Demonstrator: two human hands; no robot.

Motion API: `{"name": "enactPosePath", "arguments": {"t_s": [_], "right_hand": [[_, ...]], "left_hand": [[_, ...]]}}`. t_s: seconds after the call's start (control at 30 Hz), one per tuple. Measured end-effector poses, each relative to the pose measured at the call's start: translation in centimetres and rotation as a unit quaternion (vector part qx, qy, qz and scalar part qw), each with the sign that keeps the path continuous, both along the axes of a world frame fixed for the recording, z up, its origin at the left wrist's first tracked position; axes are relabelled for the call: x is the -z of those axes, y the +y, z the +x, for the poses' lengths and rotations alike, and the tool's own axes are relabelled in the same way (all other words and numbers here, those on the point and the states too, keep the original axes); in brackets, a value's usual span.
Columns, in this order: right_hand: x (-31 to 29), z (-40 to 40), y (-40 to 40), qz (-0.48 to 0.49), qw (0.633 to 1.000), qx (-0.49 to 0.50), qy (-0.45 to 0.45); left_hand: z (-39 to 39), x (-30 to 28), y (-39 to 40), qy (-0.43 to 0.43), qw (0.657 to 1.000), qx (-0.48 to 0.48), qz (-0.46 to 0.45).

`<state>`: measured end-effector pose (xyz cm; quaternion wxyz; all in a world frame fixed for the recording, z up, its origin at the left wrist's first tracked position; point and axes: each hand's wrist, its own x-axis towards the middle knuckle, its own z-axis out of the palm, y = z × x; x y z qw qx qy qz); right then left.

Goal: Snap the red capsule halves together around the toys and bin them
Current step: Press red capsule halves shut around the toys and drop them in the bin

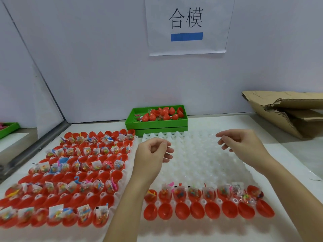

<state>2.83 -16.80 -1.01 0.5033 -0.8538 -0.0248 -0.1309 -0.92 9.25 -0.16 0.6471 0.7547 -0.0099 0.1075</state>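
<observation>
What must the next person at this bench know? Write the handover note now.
Left hand and right hand: both hold nothing, hovering over the white plastic dimpled tray.
That tray is bare except its two near rows: red capsule halves with bagged toys, empty red halves in front.
Green plastic bin at the back holds closed red capsules.
Left: those rows, then the full tray on the left.

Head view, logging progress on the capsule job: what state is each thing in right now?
Left hand: empty, fingers loosely curled.
Right hand: empty, fingers loosely curled.
Left white tray: nearly full of open red halves, many holding bagged toys.
Right white tray: mostly bare, two near rows filled.
Empty halves row: open, no toys.
Green bin: partly filled with red capsules.
Cardboard box: flattened, torn.
</observation>
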Motion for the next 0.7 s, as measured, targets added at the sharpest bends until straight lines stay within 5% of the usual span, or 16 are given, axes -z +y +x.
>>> {"name": "enactPosePath", "arguments": {"t_s": [0.43, 0.7], "right_hand": [[0.3, -0.2, 0.8, -0.008, 1.0, -0.021, -0.019], [-0.5, -1.5, 2.2, -0.097, 0.992, -0.047, -0.063]], "left_hand": [[0.2, 0.2, 0.8, -0.015, 1.0, -0.019, -0.009], [-0.1, 0.1, 0.8, -0.027, 0.999, -0.01, 0.021]]}}
